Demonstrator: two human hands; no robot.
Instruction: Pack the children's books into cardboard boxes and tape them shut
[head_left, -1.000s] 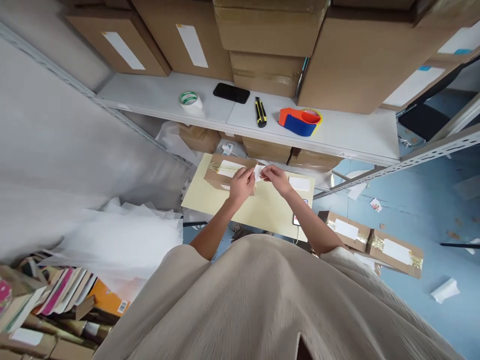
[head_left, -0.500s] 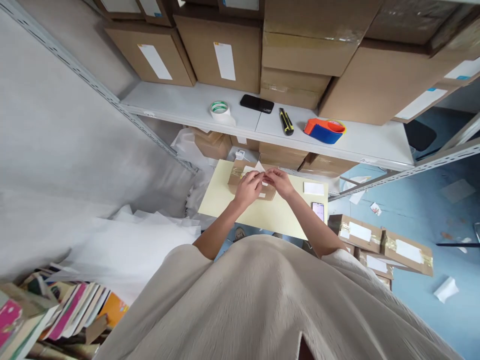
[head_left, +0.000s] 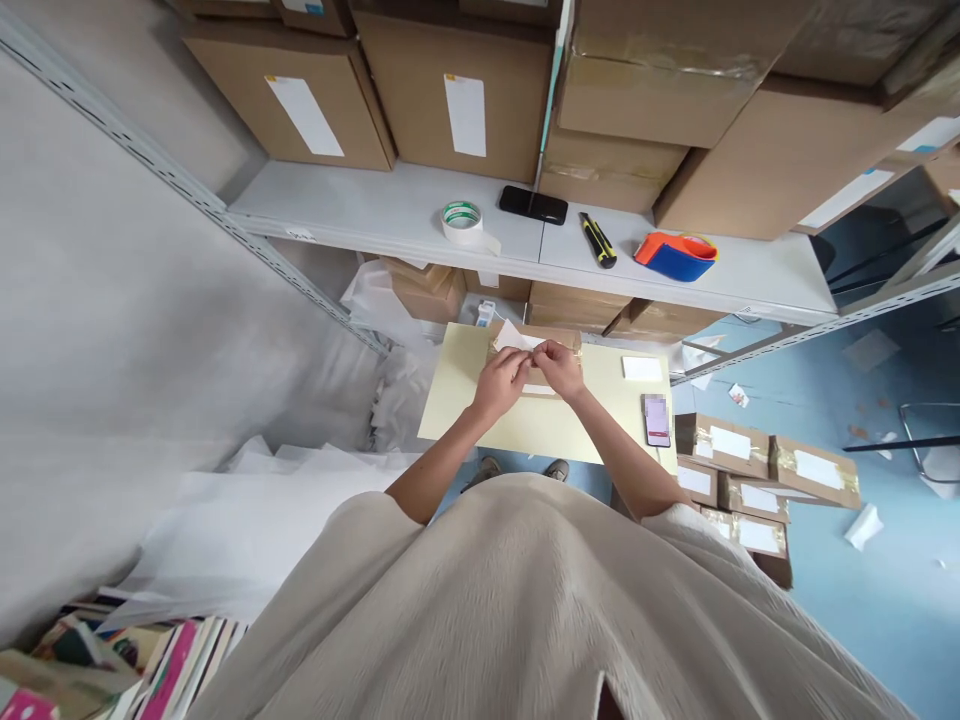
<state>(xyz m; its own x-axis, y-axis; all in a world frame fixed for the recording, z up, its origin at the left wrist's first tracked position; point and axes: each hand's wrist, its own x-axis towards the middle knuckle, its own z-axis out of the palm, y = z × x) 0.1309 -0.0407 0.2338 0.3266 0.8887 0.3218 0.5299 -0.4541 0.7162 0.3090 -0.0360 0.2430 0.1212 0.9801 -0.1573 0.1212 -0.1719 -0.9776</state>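
A cardboard box [head_left: 571, 346] with gold-coloured tape and white labels lies on the pale yellow table [head_left: 450, 405]. Just over it, my left hand [head_left: 501, 384] is closed in a pinch on a small white paper sheet [head_left: 509, 336], whose pointed corner sticks up past the fingers. My right hand [head_left: 559, 370] meets the left one, thumb and forefinger pressed together at the paper's edge. Both hands cover part of the box, and the exact spot between the fingertips is too small to make out.
On the shelf [head_left: 375, 205] lie a tape roll [head_left: 463, 222], a black phone [head_left: 533, 205], a utility knife [head_left: 598, 240] and an orange-blue tape dispenser [head_left: 676, 256]. A lit phone [head_left: 656, 420] and a white label stack [head_left: 642, 369] rest on the table's right. Taped boxes [head_left: 731, 443] stand beside it.
The camera view has shifted, so shelf and table appear further right. Both hands stay together over the box, and the paper corner now leans more to the left.
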